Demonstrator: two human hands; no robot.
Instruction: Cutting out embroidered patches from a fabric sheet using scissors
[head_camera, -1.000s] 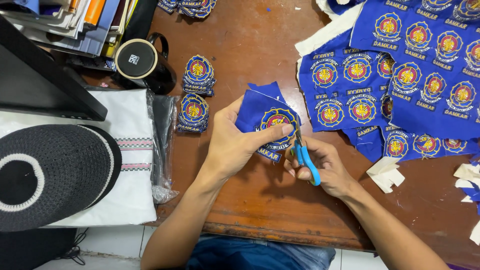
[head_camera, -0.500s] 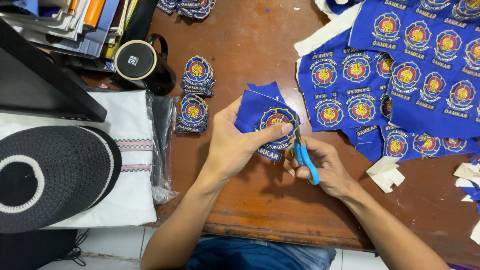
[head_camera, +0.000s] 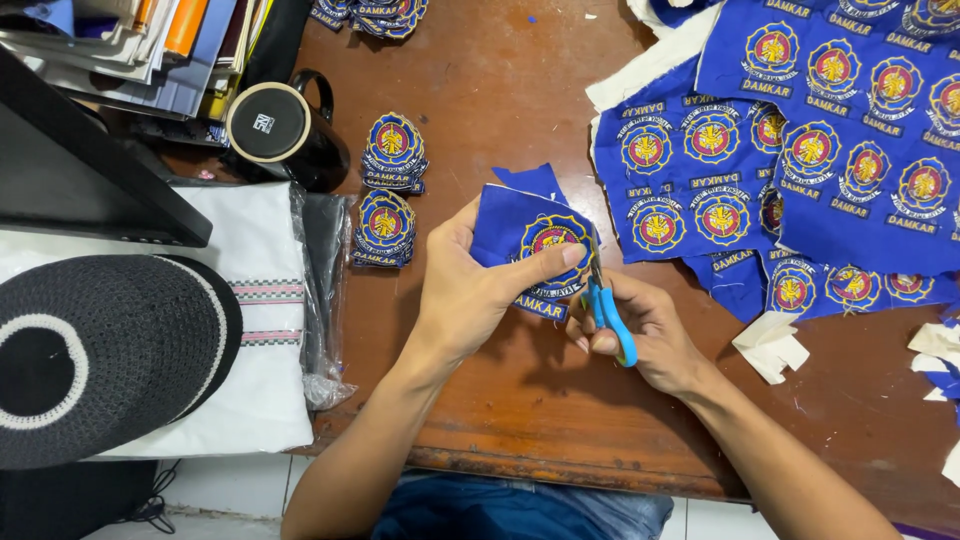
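Observation:
My left hand (head_camera: 480, 290) pinches a piece of blue cloth (head_camera: 520, 225) bearing a round embroidered badge, thumb laid across the badge. My right hand (head_camera: 645, 335) grips small scissors with blue handles (head_camera: 610, 315); their blades point up along the right edge of the badge. Both hands hover over the middle of a brown wooden table (head_camera: 520, 420).
A large blue cloth sheet (head_camera: 800, 160) printed with several badges covers the right side. Two stacks of cut badges (head_camera: 393, 150) (head_camera: 384, 230) lie left of my hands, beside a black mug (head_camera: 278, 130). A black cap (head_camera: 95, 355) rests on folded white fabric (head_camera: 260, 400). White scraps (head_camera: 770, 345) lie right.
The hands and the cloth piece stay in nearly the same place; the scissors shift only slightly along the badge's edge.

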